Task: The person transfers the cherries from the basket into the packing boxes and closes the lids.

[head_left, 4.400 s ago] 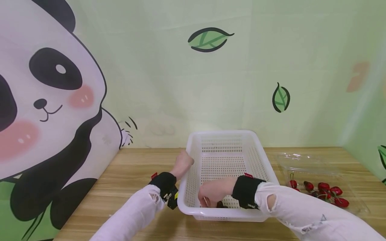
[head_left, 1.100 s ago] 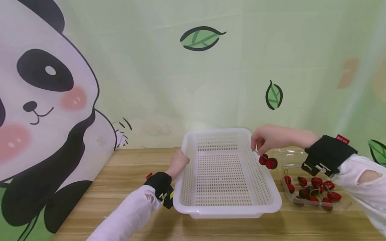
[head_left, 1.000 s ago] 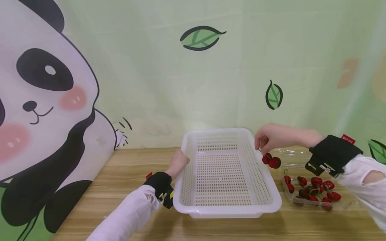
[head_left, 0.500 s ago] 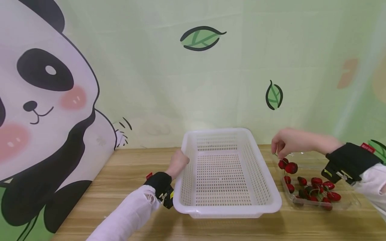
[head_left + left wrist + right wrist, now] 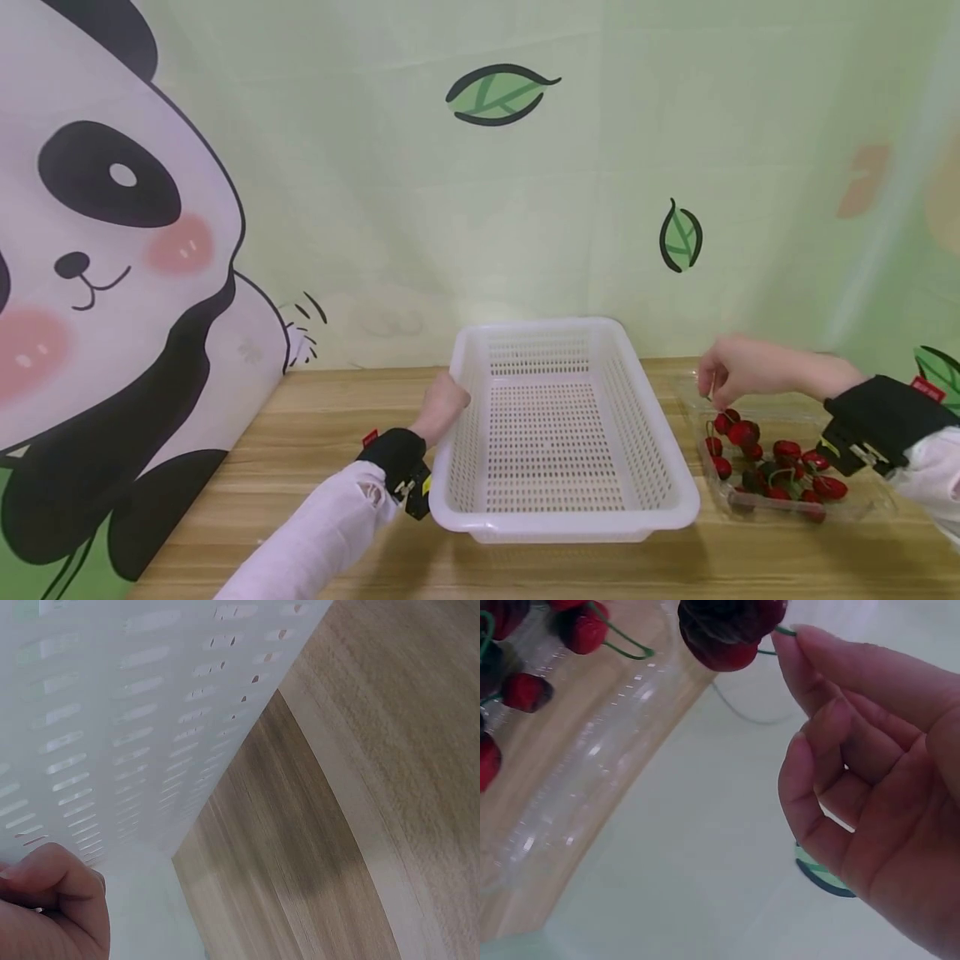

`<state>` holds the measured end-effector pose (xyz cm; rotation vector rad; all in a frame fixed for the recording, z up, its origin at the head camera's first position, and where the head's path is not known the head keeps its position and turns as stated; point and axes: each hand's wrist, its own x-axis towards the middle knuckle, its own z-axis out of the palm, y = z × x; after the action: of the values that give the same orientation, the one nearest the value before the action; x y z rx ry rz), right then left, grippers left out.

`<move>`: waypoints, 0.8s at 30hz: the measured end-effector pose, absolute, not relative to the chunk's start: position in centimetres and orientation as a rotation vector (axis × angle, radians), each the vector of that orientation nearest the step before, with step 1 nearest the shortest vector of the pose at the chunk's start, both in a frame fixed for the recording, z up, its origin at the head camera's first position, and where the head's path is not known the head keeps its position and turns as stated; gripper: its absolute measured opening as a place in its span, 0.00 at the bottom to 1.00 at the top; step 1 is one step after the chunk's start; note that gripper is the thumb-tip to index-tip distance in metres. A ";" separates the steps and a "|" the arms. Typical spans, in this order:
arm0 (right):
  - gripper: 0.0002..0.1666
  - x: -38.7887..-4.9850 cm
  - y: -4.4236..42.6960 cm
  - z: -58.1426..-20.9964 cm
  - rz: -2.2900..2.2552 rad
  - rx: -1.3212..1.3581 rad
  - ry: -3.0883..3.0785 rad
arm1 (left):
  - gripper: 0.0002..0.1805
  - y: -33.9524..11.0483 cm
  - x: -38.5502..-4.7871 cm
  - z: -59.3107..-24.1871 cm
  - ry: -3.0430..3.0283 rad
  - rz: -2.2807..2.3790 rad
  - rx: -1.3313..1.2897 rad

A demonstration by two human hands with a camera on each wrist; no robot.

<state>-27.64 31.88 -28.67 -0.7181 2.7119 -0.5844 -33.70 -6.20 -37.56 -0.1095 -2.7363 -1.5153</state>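
Note:
My left hand (image 5: 442,408) grips the left rim of a white perforated plastic basket (image 5: 573,523). In the left wrist view its curled fingers (image 5: 56,881) lie against the basket's slotted wall. Over a clear plastic box (image 5: 873,502) at the right is my right hand (image 5: 757,368), pinching green stems between thumb and fingertips. A pair of dark red cherries (image 5: 740,432) hangs from them, just above the box. Up close in the right wrist view, the held cherries (image 5: 731,637) overlap each other. Several other cherries (image 5: 787,452) lie in the box.
The wooden table (image 5: 337,500) runs back to a pale green cloth backdrop (image 5: 360,208) with a printed panda (image 5: 135,275). The clear box's lid is folded back behind it, close to the basket's right side.
My right hand was down inside the basket, then came up with the cherry pair, crossed the right rim and moved right and down over the box. My left hand keeps its grip on the rim.

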 end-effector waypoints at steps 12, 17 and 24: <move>0.04 -28.0 33.3 -31.8 -0.631 -0.661 2.734 | 0.20 -6.2 -33.6 -37.5 -2.733 -1.524 -0.098; 0.05 -28.3 33.8 -32.5 -0.586 -0.635 2.759 | 0.19 -6.2 -33.7 -37.5 -2.737 -1.511 -0.112; 0.05 -28.6 34.3 -33.9 -0.578 -0.627 2.787 | 0.19 -6.3 -33.7 -37.6 -2.736 -1.523 -0.121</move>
<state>-28.64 34.30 -33.91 -0.6273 2.7870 -0.5776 -33.66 -6.28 -37.56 -0.1210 -2.7360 -1.5231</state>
